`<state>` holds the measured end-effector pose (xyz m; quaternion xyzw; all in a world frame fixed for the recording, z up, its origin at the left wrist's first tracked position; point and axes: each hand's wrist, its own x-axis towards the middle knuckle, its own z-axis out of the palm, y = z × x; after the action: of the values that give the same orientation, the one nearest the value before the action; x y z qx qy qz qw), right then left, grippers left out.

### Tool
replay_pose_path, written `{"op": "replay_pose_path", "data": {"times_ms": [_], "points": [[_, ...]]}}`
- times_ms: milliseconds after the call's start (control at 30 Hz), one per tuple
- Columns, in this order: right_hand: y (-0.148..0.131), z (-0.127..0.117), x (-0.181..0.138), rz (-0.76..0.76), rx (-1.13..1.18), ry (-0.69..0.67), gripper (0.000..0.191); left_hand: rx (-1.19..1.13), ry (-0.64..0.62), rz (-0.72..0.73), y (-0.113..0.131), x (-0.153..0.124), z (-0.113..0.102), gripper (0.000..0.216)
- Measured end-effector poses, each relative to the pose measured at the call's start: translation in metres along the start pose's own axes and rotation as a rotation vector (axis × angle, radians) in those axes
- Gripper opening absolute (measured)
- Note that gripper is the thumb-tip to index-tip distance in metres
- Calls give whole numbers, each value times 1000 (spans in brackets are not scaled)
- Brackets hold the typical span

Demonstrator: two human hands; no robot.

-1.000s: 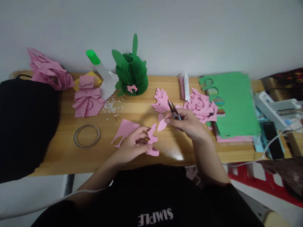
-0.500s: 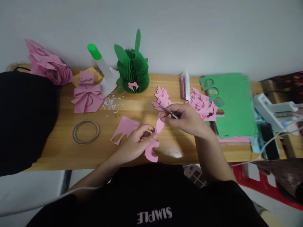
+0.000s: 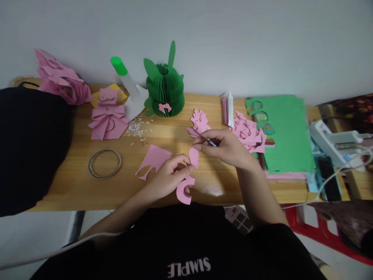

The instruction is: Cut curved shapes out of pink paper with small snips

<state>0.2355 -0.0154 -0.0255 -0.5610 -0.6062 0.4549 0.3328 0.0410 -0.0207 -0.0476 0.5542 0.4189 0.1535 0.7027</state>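
Now your left hand [image 3: 169, 177] pinches a curved pink cutout [image 3: 180, 191], partly covering it, above the table [image 3: 221, 188]; your right hand [image 3: 229, 147] is wrapped around scissors [image 3: 205, 139], hiding their handles. Whether it also grips the pink oval [image 3: 193, 157] between your hands is unclear.

I am at an indoor paper-craft workspace; whether it belongs to a home or a classroom, I cannot tell. A narrow, light-brown wooden table [image 3: 70, 190] runs along a plain grey wall [image 3: 210, 46]. Craft work shows in the slim, dark-bladed metal scissors [image 3: 207, 140] in my right hand [image 3: 230, 147], a rounded figure of pleated green paper [image 3: 164, 87], a crumpled heap of cut pink paper [image 3: 244, 132] and a flat stack of green sheets [image 3: 287, 132]. A dark rectangular phone [image 3: 331, 182] lies rightward.
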Motion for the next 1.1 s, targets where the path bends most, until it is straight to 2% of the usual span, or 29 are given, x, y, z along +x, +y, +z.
{"op": "replay_pose_path", "data": {"times_ms": [67, 133, 200, 300, 400, 500, 600, 700, 900, 1100], "points": [[10, -1, 2, 51, -44, 77, 20, -4, 30, 33, -3, 3, -1, 15], [23, -2, 3, 166, -213, 183, 28, -9, 66, 62, -7, 5, -4, 14], [37, 0, 4, 276, -386, 268, 24, -9, 106, 70, -12, 7, -7, 14], [50, 9, 4, 339, -470, 300, 16, -2, 147, 76, -15, 10, -11, 15], [53, 19, 4, 388, -514, 321, 19, -30, 196, 63, -16, 12, -14, 15], [51, 26, 4, 414, -531, 330, 22, -102, 245, 41, -17, 14, -17, 16], [52, 28, 5, 417, -514, 304, 12, -160, 257, 38, -20, 17, -18, 17], [55, 29, 4, 411, -471, 283, 11, -218, 250, 46, -25, 18, -21, 19], [60, 32, 0, 415, -385, 346, 29, -292, 217, 76, -25, 16, -24, 16], [64, 33, 1, 398, -305, 349, 16, -247, 239, 75, -16, 13, -24, 16]]}}
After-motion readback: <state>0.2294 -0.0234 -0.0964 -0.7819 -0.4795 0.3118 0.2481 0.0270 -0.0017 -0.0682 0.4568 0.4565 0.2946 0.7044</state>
